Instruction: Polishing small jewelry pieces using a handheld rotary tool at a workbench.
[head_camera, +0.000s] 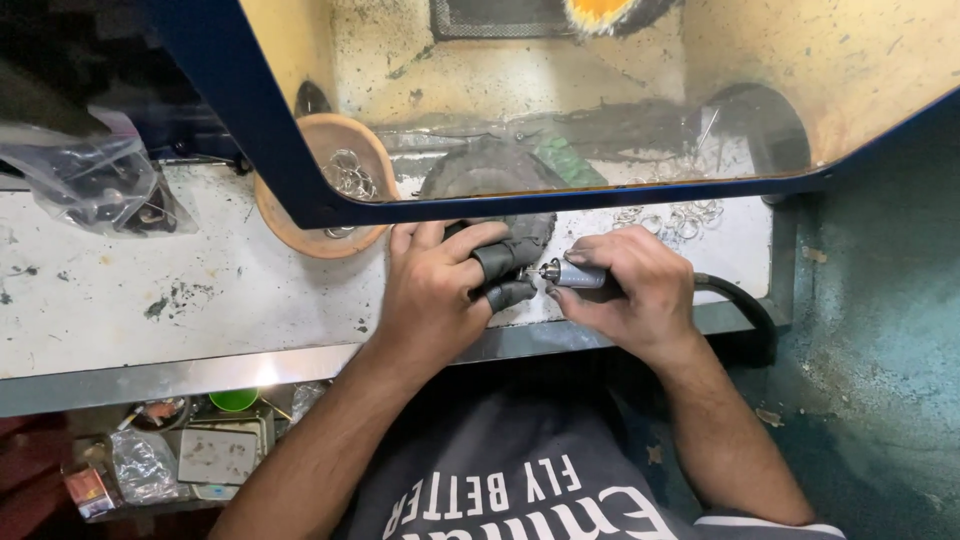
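Our right hand (640, 290) grips a rotary tool (575, 274) at the bench's (120, 300) front edge; our left hand (440, 285) pinches something too small to tell. A bowl of rings (330, 190) sits behind, a blue-framed shield (560, 90) overhead.

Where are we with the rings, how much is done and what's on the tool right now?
In hand: the left hand, fingertips sheathed in dark covers, pinches a small piece against the rotary handpiece held by the right hand. Loose metal rings lie behind the right hand; more fill the orange bowl. Which lot is finished and which is waiting, I cannot tell.
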